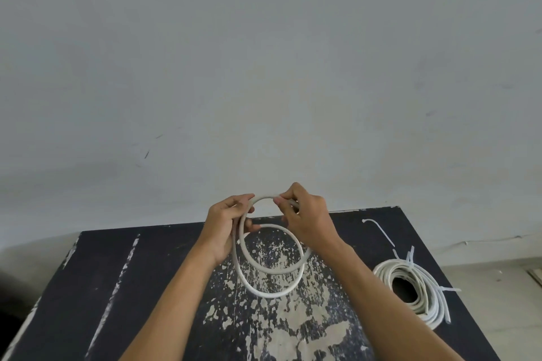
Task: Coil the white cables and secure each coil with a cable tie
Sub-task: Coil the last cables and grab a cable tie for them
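Observation:
A white cable (265,291) hangs in two loose loops above the middle of the black table (140,287). My left hand (225,226) grips the loops at their upper left. My right hand (305,214) pinches the cable at the top right of the loops, thumb and fingers curled round it. A stack of coiled white cables (410,275) lies on the table's right side, with cable ties standing out of it. One loose cable tie (379,230) lies near the table's back right corner.
The table top is worn, with pale patches of bare wood down its middle. A plain grey wall stands right behind it. Pale floor shows past the table's right edge.

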The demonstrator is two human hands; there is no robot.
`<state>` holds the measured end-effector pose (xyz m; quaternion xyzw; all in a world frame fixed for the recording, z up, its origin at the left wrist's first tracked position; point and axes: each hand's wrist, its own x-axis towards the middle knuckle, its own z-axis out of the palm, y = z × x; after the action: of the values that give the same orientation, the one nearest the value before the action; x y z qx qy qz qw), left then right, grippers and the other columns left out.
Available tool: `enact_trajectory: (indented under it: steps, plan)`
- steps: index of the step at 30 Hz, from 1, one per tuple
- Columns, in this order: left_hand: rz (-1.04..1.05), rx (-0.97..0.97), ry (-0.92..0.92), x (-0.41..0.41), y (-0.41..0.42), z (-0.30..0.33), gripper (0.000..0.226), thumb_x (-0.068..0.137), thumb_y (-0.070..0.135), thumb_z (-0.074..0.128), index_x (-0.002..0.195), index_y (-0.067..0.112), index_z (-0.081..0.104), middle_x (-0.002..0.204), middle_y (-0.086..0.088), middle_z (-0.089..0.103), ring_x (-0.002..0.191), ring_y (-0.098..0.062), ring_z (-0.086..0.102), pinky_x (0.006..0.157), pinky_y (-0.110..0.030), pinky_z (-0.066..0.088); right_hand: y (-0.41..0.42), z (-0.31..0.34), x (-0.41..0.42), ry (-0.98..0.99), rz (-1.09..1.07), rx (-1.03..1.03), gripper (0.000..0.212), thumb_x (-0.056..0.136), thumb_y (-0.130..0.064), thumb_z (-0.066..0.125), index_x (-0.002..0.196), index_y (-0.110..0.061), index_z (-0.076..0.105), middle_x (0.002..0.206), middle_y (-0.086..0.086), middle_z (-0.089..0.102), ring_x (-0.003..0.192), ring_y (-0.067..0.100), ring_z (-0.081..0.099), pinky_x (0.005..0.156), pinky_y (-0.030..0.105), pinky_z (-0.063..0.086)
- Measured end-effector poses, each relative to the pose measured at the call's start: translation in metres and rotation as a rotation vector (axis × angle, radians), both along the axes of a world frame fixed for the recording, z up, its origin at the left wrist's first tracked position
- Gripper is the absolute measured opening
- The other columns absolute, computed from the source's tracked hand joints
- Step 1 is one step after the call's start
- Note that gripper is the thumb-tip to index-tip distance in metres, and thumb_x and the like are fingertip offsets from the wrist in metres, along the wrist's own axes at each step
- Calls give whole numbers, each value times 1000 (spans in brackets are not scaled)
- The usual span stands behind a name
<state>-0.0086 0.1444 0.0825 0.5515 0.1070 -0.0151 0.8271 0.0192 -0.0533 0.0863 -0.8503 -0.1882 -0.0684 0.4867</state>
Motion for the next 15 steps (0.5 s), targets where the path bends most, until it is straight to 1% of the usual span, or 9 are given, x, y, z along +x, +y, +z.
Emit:
enact_trajectory:
  steps: [2,3,6,8,10,11,13,15]
  plan:
    - [72,16,7,0,-1,-3,20,100,4,58,101,4,78,80,-9,72,55,-22,63,67,-40,63,3,-3,0,-21,-17,-14,18,102,-37,61,91,-25,53,67,0,67,53,23,61,51,45,51]
    - [112,41,6,0,-1,-4,21,101,4,57,101,6,78,83,-12,74,58,-23,66,69,-40,63,5,-4,-1,-17,-23,-16,19,102,-37,60,92,-23,54,68,-1,68,53,23,62,51,46,51]
    - [214,85,-18,-3,-1,-8,20,102,7,56,105,5,76,93,-16,77,62,-25,71,69,-37,64,8,-6,-5,3,-68,23,21,101,-36,62,91,-18,56,71,-1,69,56,26,67,51,48,53]
    - [271,86,-33,-5,0,-10,20,103,7,54,108,4,73,94,-17,77,62,-25,71,70,-37,64,8,-7,-7,13,-117,56,21,100,-33,65,87,-18,58,68,0,70,56,28,68,51,50,53]
    - [297,97,-55,-9,-4,-11,21,104,7,52,109,5,72,91,-15,76,61,-25,70,69,-36,64,10,-6,-9,24,-164,90,25,99,-30,67,79,-21,55,66,4,69,56,32,67,49,50,53]
    - [311,99,-65,-11,-7,-12,22,105,6,51,109,6,72,88,-12,75,58,-23,68,67,-35,63,13,-5,-10,18,-186,99,28,99,-29,67,75,-24,52,65,5,68,56,32,67,49,50,53]
    - [343,96,-76,-12,-14,-12,21,103,5,53,108,8,73,78,-7,70,50,-17,59,55,-28,58,20,-5,-12,-11,-223,96,34,98,-27,68,70,-27,49,63,4,66,55,29,65,50,48,53]
    - [351,111,-62,-11,-15,-12,18,99,3,60,107,10,75,69,-3,63,45,-10,45,42,-22,43,23,-5,-12,-2,-233,110,34,97,-25,69,68,-26,50,62,4,66,54,28,64,50,45,53]
